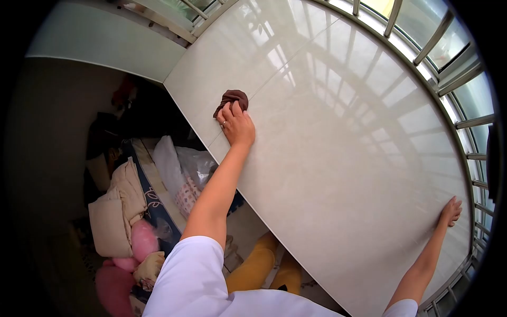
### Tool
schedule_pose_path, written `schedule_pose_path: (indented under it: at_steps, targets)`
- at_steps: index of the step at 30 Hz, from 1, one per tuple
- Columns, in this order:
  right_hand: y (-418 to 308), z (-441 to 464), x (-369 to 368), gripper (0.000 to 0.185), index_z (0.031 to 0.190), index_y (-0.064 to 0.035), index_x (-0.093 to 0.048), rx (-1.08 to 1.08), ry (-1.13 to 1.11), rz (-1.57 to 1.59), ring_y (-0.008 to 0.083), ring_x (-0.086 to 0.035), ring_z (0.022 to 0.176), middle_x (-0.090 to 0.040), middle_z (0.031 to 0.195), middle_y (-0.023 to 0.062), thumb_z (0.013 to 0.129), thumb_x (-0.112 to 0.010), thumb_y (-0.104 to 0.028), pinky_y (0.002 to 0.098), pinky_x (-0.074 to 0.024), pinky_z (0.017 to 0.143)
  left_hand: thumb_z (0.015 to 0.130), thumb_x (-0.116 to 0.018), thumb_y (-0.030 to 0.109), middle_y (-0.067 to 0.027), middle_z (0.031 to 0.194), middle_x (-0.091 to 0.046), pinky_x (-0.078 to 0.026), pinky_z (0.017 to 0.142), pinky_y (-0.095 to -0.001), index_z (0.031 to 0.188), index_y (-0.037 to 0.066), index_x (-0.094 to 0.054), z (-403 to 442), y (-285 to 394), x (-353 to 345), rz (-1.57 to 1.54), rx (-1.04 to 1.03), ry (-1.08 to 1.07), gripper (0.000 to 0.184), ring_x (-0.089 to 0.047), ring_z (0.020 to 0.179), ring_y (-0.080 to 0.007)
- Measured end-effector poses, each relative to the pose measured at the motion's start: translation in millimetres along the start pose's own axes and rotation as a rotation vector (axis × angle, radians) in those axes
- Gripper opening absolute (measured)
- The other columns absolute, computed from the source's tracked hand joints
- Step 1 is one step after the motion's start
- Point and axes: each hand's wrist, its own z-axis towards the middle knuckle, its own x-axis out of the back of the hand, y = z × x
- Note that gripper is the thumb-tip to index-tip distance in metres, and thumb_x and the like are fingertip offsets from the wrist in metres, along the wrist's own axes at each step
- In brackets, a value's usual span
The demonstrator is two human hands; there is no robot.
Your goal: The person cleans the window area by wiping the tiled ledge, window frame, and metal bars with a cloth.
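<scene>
My left hand (237, 127) presses a crumpled dark brown cloth (232, 98) onto the glossy, light tiled surface (327, 174), close to its left edge. The fingers are bent over the cloth, and a ring shows on one of them. Far off to the right, my right hand (451, 212) rests on the same surface beside the metal window bars. It holds nothing that I can see, and its small fingers look apart.
Metal bars (471, 122) curve along the window side. A pale panel (105, 39) stands at the upper left. Below the surface's left edge lie folded beige cloth (112, 219), a pink item (143, 239) and clear plastic bags (196, 165). Window reflections cross the tiles.
</scene>
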Motion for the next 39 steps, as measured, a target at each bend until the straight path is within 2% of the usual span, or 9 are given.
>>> schedule_pose_path:
  at_steps: [5,9,11,14,19,21,30,35,39]
  targets:
    - [3.2,8.8,-1.2,0.065,0.146,-0.0277,-0.03,-0.033,-0.083,-0.081,0.0331,-0.026,0.138,-0.029,0.151,0.0073,0.093,-0.028,-0.065,0.0625,-0.0245,0.105,0.088,-0.057,0.016,-0.0111,0.137,-0.034,-0.03,0.107,-0.0477,0.128,0.008,-0.043,6.3,4.2,4.3,0.006,0.045,-0.046,0.043,-0.028,0.128,-0.0362]
    - [-59.6,-33.9,59.5,0.053,0.135,-0.0123,-0.045,-0.073,-0.295,-0.218,0.0347,-0.043,0.128,-0.042,0.142,0.0123,0.096,-0.034,-0.046,0.0534,-0.0357,0.103,0.085,-0.061,0.013,-0.0112,0.138,-0.034,-0.029,0.108,-0.0476,0.129,0.008,-0.043,9.2,6.0,6.0,-0.017,0.055,-0.063,0.047,-0.028,0.129,-0.0366]
    - [-117.8,-81.0,85.2,0.042,0.126,-0.0074,-0.052,0.145,-0.055,-0.229,0.0354,-0.048,0.122,-0.047,0.137,0.0151,0.094,-0.041,-0.032,0.047,-0.0403,0.101,0.085,-0.06,0.012,-0.014,0.137,-0.034,-0.031,0.106,-0.0476,0.129,0.006,-0.043,9.6,7.6,10.7,-0.035,0.041,-0.052,0.048,-0.029,0.127,-0.0378]
    - [-235.3,-136.9,116.5,0.045,0.132,-0.0072,-0.049,0.395,0.013,0.149,0.0352,-0.035,0.131,-0.035,0.145,0.0156,0.089,-0.047,-0.016,0.044,-0.0316,0.109,0.082,-0.063,0.01,-0.0139,0.137,-0.036,-0.031,0.107,-0.0481,0.129,0.007,-0.044,10.7,8.0,9.5,-0.017,0.042,-0.044,0.05,-0.029,0.128,-0.0385]
    - [-437.3,-234.9,171.9,0.057,0.136,-0.007,-0.043,0.353,-0.127,0.608,0.0343,-0.027,0.136,-0.031,0.146,0.0155,0.084,-0.057,-0.028,0.0481,-0.0245,0.112,0.08,-0.065,0.01,-0.0162,0.137,-0.036,-0.031,0.107,-0.0495,0.128,0.006,-0.044,11.3,8.5,12.9,-0.008,0.032,-0.078,0.052,-0.03,0.129,-0.0399]
    - [-491.7,-274.7,195.0,0.06,0.139,-0.0075,-0.038,0.235,-0.169,0.446,0.0317,-0.022,0.14,-0.027,0.149,0.0145,0.088,-0.053,-0.035,0.0544,-0.018,0.113,0.084,-0.059,0.01,-0.0169,0.138,-0.035,-0.03,0.107,-0.0509,0.129,0.004,-0.043,11.6,8.2,14.9,-0.014,0.025,-0.106,0.048,-0.029,0.129,-0.0402]
    - [-514.1,-293.6,211.9,0.06,0.142,-0.0086,-0.033,0.173,-0.112,0.263,0.0287,-0.018,0.142,-0.024,0.151,0.0126,0.091,-0.048,-0.035,0.0577,-0.0122,0.113,0.079,-0.063,0.002,-0.017,0.132,-0.04,-0.039,0.099,-0.051,0.123,0.002,-0.052,51.4,18.0,10.9,-0.127,-0.246,-0.233,0.045,-0.035,0.121,-0.0423]
    - [-518.2,-289.8,211.3,0.061,0.143,-0.0085,-0.033,0.171,-0.136,0.246,0.0292,-0.017,0.142,-0.023,0.151,0.0126,0.09,-0.049,-0.034,0.0562,-0.0129,0.113,0.077,-0.064,-0.003,-0.0097,0.128,-0.045,-0.047,0.093,-0.0431,0.121,0.006,-0.056,171.9,146.9,-58.9,-0.354,-0.605,-0.135,0.045,-0.04,0.117,-0.0364]
    - [-517.5,-291.0,211.9,0.061,0.143,-0.0081,-0.033,0.189,-0.128,0.241,0.0296,-0.018,0.142,-0.023,0.151,0.0129,0.089,-0.049,-0.033,0.0562,-0.0133,0.113,0.076,-0.067,-0.003,-0.0038,0.12,-0.051,-0.047,0.09,-0.039,0.121,0.011,-0.06,258.4,257.4,-80.3,-0.794,-0.534,-0.161,0.047,-0.046,0.111,-0.0307]
